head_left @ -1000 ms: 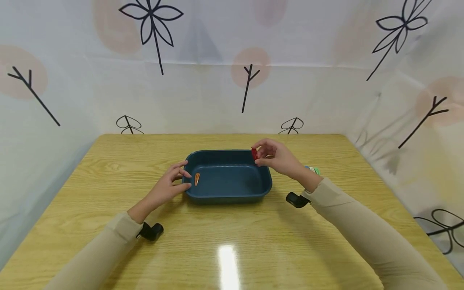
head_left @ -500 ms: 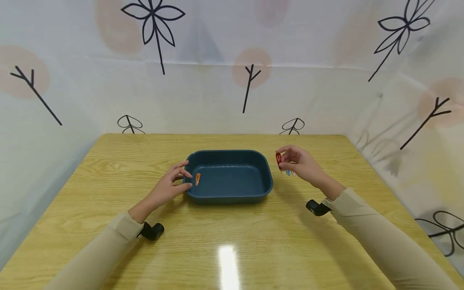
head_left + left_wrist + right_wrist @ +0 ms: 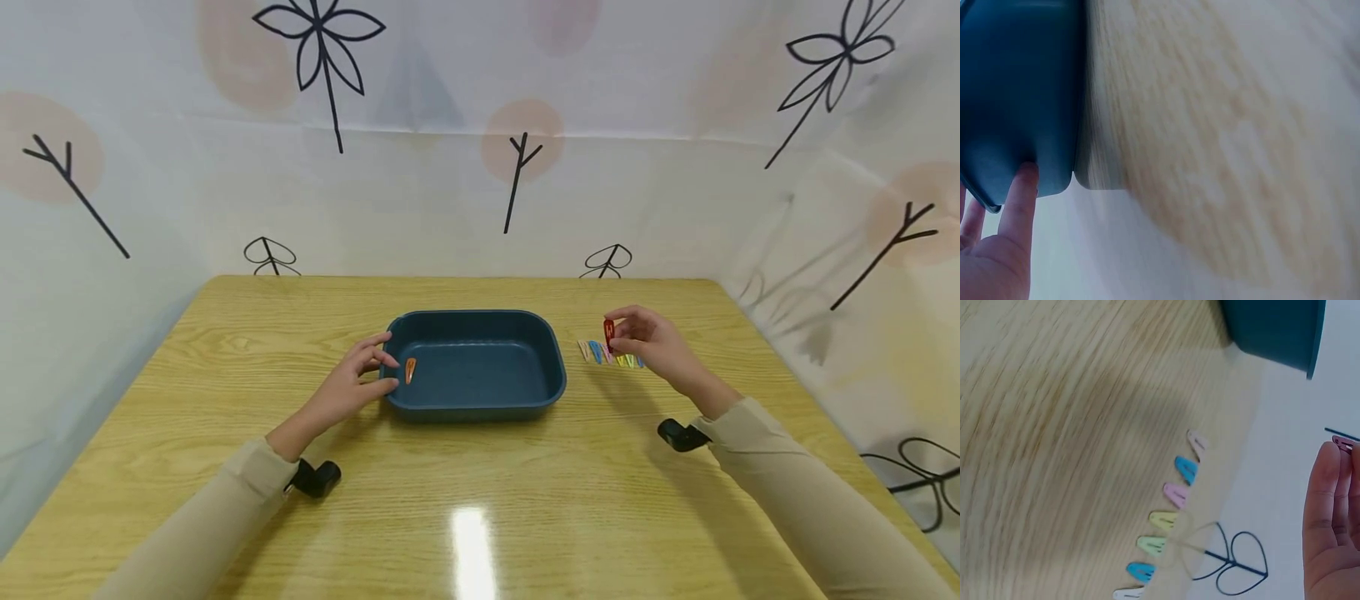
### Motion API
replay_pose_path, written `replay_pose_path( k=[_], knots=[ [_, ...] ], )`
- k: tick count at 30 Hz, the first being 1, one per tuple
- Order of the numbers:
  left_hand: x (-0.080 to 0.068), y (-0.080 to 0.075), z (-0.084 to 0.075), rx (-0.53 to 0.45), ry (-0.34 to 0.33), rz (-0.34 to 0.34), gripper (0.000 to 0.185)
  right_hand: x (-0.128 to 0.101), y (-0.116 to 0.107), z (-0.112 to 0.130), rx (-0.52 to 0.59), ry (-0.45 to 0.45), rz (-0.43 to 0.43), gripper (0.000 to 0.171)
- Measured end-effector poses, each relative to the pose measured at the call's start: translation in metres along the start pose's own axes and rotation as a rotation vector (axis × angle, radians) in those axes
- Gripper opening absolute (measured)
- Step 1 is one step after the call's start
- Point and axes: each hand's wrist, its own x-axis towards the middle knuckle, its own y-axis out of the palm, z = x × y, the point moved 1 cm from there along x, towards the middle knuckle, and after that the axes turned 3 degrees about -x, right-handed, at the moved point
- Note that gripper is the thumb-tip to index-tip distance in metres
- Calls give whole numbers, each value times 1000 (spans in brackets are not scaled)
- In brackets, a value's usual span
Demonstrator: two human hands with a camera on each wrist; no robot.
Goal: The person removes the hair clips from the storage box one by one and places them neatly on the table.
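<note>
The light wooden bench [image 3: 480, 492] is enclosed by white walls printed with black plants [image 3: 450, 192]. The left hand [image 3: 352, 385] rests relaxed fingers on the dark blue rectangular plastic tray [image 3: 476, 406]; the right hand [image 3: 651, 346] pinches a small red hair clip [image 3: 608, 330] above the row of pastel hair clips [image 3: 609, 355]. Open bench lies in front of the tray.

the tray [image 3: 480, 404] sits on the bench [image 3: 480, 500], about midway between its left and right edges and toward the far half. inside the tray, one hair clip [image 3: 409, 370] lies against the left wall. the left hand [image 3: 347, 385] rests at the tray's left end, fingers touching its outer wall and rim. right of the tray, apart from it, a row of hair clips [image 3: 609, 355] lies on the bench, running left to right. the right hand [image 3: 654, 347] is over the right end of that row, pinching another clip [image 3: 608, 330] above the row. a curtain [image 3: 480, 167] stands behind the bench's far edge and along both sides.
</note>
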Motion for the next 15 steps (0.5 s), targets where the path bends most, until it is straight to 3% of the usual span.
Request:
replay_pose_path(
  k=[15],
  knots=[
    [0,0,-1,3,6,0,20,-12,-18,-27,-33,33,-63,38]
  ],
)
